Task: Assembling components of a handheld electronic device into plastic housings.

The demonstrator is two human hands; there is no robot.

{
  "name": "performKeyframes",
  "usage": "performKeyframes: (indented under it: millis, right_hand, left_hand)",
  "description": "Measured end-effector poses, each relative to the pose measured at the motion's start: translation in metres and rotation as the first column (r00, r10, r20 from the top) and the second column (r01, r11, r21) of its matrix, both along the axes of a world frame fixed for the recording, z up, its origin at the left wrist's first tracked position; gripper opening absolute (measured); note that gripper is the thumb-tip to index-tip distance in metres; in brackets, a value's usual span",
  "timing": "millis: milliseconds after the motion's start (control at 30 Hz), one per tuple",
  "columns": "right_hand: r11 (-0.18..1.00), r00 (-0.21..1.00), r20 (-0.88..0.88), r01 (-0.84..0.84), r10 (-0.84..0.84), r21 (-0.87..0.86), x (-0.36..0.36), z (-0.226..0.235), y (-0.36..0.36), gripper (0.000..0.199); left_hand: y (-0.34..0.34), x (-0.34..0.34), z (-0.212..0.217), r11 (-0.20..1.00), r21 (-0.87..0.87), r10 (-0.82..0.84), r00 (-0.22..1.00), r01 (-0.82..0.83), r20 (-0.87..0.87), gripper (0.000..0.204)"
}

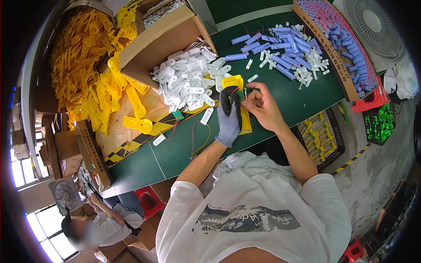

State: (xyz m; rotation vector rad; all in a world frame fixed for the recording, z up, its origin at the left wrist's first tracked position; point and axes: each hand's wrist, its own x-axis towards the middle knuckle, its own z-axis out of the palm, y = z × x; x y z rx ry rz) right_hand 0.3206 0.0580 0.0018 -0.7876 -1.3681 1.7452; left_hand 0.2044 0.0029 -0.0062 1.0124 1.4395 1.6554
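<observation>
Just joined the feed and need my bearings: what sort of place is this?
Most likely a small assembly workshop. A green workbench carries heaps of yellow plastic housings, white plastic parts and blue cylindrical cells, and both hands work on a yellow housing.

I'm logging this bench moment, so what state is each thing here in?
left hand: gloved, gripping the yellow housing
right hand: bare, pinching a small part at the housing's top
yellow housing: held above the green table
white parts: loose heap
blue cylinders: scattered
cardboard box: open
</observation>
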Motion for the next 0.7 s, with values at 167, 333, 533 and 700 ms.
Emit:
performKeyframes:
  millis: [167,333,533,700]
  right_hand:
    - [0.994,0.996,-0.041,-0.081,0.078,-0.075,0.005,-0.002,0.005,0.039]
    - [0.996,0.998,-0.031,-0.051,0.053,0.067,0.007,-0.007,0.004,0.04]
    - [0.921,0.977,0.213,-0.084,0.001,0.38,0.009,0.007,0.003,0.043]
    - [0.959,0.984,0.162,0.021,-0.069,0.284,0.009,0.006,-0.005,0.039]
  left_hand:
    - [-0.006,0.003,-0.001,0.998,0.061,-0.03,0.994,0.024,0.108,0.022]
    - [-0.001,0.005,-0.001,1.0,0.025,0.012,1.0,-0.012,0.005,0.023]
    - [0.0,0.007,-0.002,0.998,0.06,0.029,0.998,-0.026,-0.061,0.026]
    - [0.0,0.009,-0.003,1.0,-0.012,-0.02,0.999,0.02,-0.031,0.024]
